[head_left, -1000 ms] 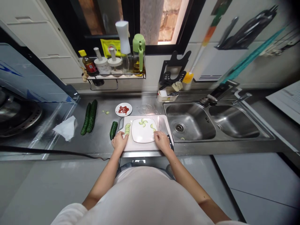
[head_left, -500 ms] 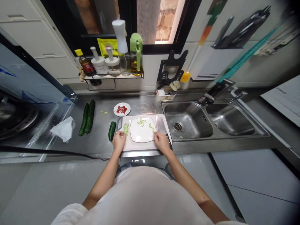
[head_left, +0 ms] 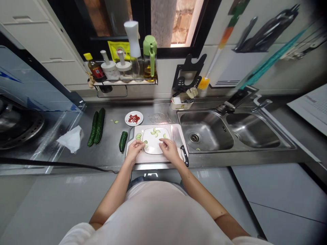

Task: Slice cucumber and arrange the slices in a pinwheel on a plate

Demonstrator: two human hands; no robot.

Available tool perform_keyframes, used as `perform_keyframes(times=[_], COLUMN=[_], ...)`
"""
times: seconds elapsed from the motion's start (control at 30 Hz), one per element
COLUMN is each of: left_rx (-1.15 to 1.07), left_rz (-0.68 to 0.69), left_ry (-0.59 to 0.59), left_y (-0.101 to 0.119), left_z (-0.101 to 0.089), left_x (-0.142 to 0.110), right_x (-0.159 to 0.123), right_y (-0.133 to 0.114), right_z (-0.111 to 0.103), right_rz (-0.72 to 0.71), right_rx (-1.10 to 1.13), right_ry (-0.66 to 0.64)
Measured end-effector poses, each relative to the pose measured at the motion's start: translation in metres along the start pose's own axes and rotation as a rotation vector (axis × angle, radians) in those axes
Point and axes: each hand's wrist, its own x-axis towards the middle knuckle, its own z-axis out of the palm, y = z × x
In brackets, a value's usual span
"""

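Note:
A white square plate lies on the pale cutting board, with a small fan of cucumber slices near its far edge. My left hand pinches a thin cucumber slice over the plate's left edge. Over the right part of the plate is my right hand, its thumb and forefinger apart and nothing visible between them. Another cucumber piece rests just beyond that hand. More slices overlap on the board beyond my left hand. A knife with a black handle lies on the board's right side.
A cut cucumber lies left of the board, and two whole cucumbers farther left. Behind the board stands a small plate of chopped red pieces. The double sink is to the right; a seasoning shelf hangs at the back.
My left hand has moved right from the row of slices to the plate's edge, now with a slice. My right hand has shifted left over the plate, and its fingers have parted.

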Motion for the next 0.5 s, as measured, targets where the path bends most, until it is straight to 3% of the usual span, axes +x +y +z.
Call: perform_keyframes(times=[0.17, 0.33, 0.43, 0.5], left_rx=[-0.053, -0.059, -0.125, -0.198], left_rz=[-0.001, -0.027, -0.129, -0.265], left_ry=[-0.191, -0.222, -0.183, -0.221], left_y=[0.019, 0.024, 0.022, 0.019], left_z=[0.016, 0.025, 0.029, 0.030], left_x=[-0.013, -0.019, -0.022, -0.025], right_x=[0.006, 0.007, 0.008, 0.009], right_y=[-0.024, -0.029, -0.029, -0.030], right_z=[0.007, 0.004, 0.001, -0.001], right_rz=[-0.034, -0.019, 0.034, 0.066], right_rx=[0.211, 0.272, 0.330, 0.373], right_ry=[-0.085, -0.080, -0.076, -0.091])
